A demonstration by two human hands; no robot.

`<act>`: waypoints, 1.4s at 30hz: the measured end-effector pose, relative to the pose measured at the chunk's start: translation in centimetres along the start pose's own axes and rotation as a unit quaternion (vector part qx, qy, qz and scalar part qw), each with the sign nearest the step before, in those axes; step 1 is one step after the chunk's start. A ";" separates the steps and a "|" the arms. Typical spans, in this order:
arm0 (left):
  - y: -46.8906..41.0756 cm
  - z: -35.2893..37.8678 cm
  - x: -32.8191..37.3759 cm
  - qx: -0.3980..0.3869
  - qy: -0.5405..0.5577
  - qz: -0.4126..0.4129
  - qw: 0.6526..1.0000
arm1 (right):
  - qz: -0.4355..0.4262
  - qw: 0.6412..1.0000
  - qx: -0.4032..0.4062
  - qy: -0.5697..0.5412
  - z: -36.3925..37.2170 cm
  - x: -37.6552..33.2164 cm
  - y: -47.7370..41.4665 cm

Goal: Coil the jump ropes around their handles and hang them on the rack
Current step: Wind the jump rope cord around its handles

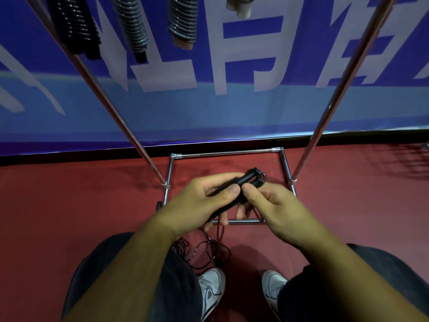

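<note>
Before the rack (339, 94), our left hand (204, 201) clasps the black jump rope handles (249, 178) while our right hand (274, 205) pinches the wound turns. The loose cord (210, 246) lies tangled on the floor (348, 217) by our shoes (213, 289). A snag there could, we judge, slacken the coil.

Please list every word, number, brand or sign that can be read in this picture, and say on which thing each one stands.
Blue banner: large white characters, cut off by the top edge of the picture; none can be read whole.
White shoes: a dark mark on the side, no readable letters.
Black jump rope, hanging coiled ropes, metal rack: no text visible.
</note>
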State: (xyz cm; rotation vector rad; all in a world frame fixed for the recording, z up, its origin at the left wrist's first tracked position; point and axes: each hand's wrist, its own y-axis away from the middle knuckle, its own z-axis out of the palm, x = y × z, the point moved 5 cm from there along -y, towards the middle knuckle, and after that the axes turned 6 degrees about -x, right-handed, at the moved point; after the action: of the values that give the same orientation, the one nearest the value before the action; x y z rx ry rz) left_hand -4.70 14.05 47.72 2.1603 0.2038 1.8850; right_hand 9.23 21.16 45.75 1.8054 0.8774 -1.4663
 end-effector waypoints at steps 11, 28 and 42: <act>-0.4 -0.7 0.6 0.128 -0.086 0.058 0.986 | 0.124 0.990 0.045 -0.041 0.5 1.1 -0.4; -1.2 1.3 0.1 0.178 -0.331 0.152 0.914 | 0.200 0.956 0.102 -0.188 -0.1 2.0 0.1; -0.2 0.7 -0.6 -0.033 0.058 -0.061 0.996 | 0.040 0.998 0.015 0.038 -0.1 0.7 0.2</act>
State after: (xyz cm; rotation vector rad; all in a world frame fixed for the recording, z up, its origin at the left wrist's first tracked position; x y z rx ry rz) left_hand -4.12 13.96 47.03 1.9517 0.2849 1.9221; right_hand 9.56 21.21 45.13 1.9068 0.8141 -1.3768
